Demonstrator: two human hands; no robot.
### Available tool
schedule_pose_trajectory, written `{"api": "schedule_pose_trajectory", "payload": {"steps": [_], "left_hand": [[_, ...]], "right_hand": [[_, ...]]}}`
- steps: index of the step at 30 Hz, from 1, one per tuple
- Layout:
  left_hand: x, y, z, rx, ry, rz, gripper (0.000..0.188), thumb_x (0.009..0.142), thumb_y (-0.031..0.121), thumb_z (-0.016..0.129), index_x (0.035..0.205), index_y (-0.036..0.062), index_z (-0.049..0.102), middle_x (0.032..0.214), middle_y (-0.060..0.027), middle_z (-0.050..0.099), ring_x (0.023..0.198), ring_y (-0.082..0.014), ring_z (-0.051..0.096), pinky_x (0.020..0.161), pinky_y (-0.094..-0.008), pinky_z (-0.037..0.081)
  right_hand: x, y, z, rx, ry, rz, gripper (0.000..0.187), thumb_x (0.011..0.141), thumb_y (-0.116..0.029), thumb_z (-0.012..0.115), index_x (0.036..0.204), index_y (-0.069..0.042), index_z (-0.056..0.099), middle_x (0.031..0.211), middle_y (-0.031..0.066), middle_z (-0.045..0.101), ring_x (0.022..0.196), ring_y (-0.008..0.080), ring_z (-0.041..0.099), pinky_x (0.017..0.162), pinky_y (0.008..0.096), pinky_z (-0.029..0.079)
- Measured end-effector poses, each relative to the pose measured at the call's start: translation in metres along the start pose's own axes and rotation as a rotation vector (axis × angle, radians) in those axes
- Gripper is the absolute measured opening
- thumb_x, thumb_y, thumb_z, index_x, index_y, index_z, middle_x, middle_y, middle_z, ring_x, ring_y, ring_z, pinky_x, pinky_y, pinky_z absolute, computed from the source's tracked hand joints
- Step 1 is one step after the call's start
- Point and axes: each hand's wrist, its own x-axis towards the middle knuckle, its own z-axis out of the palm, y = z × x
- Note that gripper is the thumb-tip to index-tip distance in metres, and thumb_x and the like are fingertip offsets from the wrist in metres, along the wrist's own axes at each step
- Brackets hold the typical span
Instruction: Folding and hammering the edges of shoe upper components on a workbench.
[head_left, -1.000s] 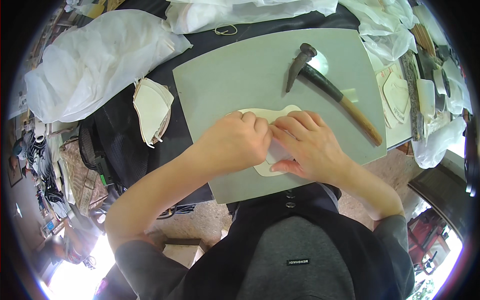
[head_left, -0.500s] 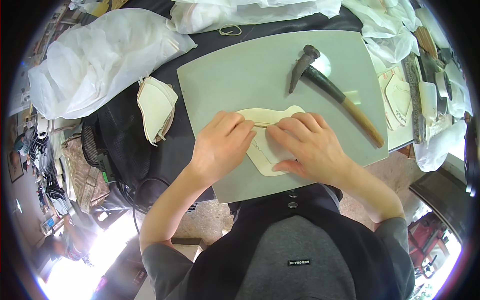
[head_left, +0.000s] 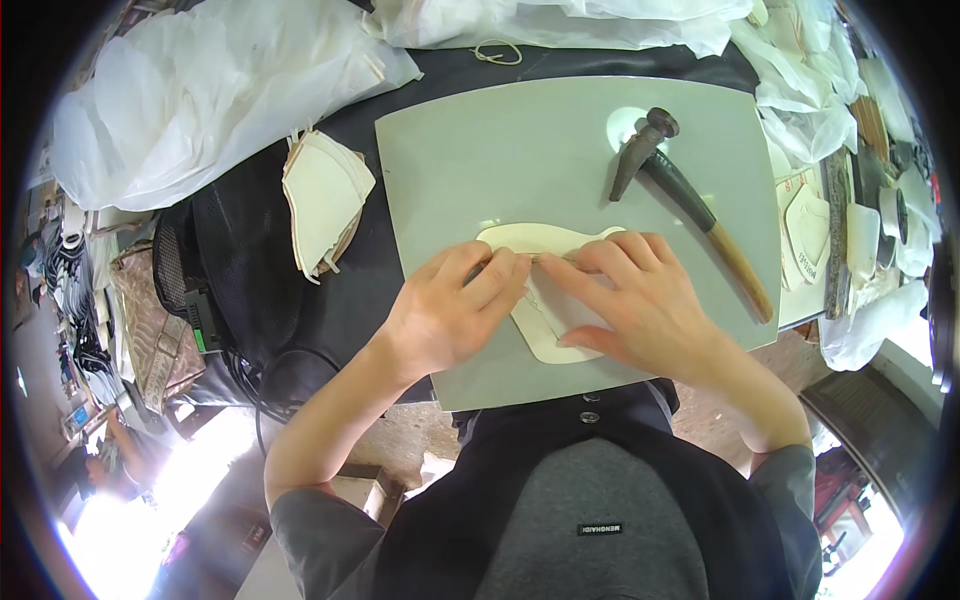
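A flat cream-coloured cut piece [head_left: 540,345], leather-like, with curved edges and a thin line drawn or stitched on it, lies on the grey-green board [head_left: 480,150]. At a narrow edge or seam across its upper part, both hands meet. My left hand [head_left: 455,295] is closed there, its thumb and forefinger pinched on the piece, the tips partly hidden. From the other side my right hand [head_left: 640,300] presses on it, forefinger at the same seam and thumb spread apart near the lower edge. A hammer [head_left: 690,200] with a dark head and part-wooden handle lies beyond my right hand.
Left of the board sits a stack of cream cut pieces [head_left: 325,200] on a black surface. White plastic bags [head_left: 220,90] crowd the back. At right are paper patterns [head_left: 805,235] and a dark bar [head_left: 837,230]. A thin cord loop [head_left: 497,52] lies behind the board.
The whole view has shifted, with the board and hammer now lower and further right. Both hands stay on the cream piece, and their fingertips have come closer together along the seam.
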Motion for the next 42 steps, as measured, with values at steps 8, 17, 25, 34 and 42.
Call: {"api": "schedule_pose_trajectory", "payload": {"steps": [8,17,25,34,42], "left_hand": [[-0.002,-0.002,0.0,-0.024,0.006,-0.033,0.031,0.082,0.015,0.075,0.111,0.0031,0.073,0.104,-0.0041,0.063,0.094,-0.0203,0.063,0.074,-0.031,0.061],[-0.004,-0.001,-0.001,0.027,-0.008,0.013,0.036,0.08,0.016,0.076,0.113,0.0044,0.073,0.11,-0.0053,0.064,0.095,-0.0215,0.063,0.074,-0.0309,0.06],[-0.007,0.006,-0.003,0.032,-0.038,-0.033,0.035,0.084,0.017,0.074,0.116,0.0023,0.069,0.109,-0.0072,0.062,0.099,-0.022,0.062,0.081,-0.0322,0.06],[-0.007,0.007,0.0,0.041,0.033,-0.047,0.04,0.076,0.017,0.08,0.113,0.0034,0.071,0.113,-0.0059,0.066,0.095,-0.0235,0.064,0.07,-0.0327,0.059],[-0.013,0.004,0.008,0.041,0.128,-0.022,0.039,0.074,0.015,0.083,0.11,0.0028,0.072,0.105,-0.0031,0.061,0.092,-0.0208,0.063,0.065,-0.0307,0.058]], "right_hand": [[0.003,-0.002,0.0,-0.052,-0.017,-0.016,0.076,0.064,-0.039,0.087,0.132,-0.016,0.061,0.108,-0.0011,0.058,0.106,0.0202,0.058,0.092,0.0372,0.047],[0.005,-0.004,-0.005,-0.073,-0.032,-0.037,0.077,0.063,-0.038,0.087,0.133,-0.016,0.061,0.106,-0.0011,0.056,0.102,0.0196,0.058,0.091,0.0353,0.048],[-0.016,0.02,-0.024,0.201,0.026,0.036,0.062,0.076,-0.022,0.084,0.133,-0.009,0.062,0.115,0.0065,0.059,0.108,0.0257,0.059,0.093,0.0398,0.05],[-0.02,0.071,-0.013,-0.232,0.264,0.259,0.046,0.088,-0.003,0.066,0.133,0.001,0.054,0.112,0.0173,0.059,0.096,0.0373,0.063,0.077,0.045,0.054],[-0.007,0.014,-0.031,0.08,0.001,0.102,0.019,0.102,-0.018,0.06,0.104,0.001,0.054,0.073,0.0154,0.061,0.059,0.0395,0.06,0.054,0.047,0.048]]}}
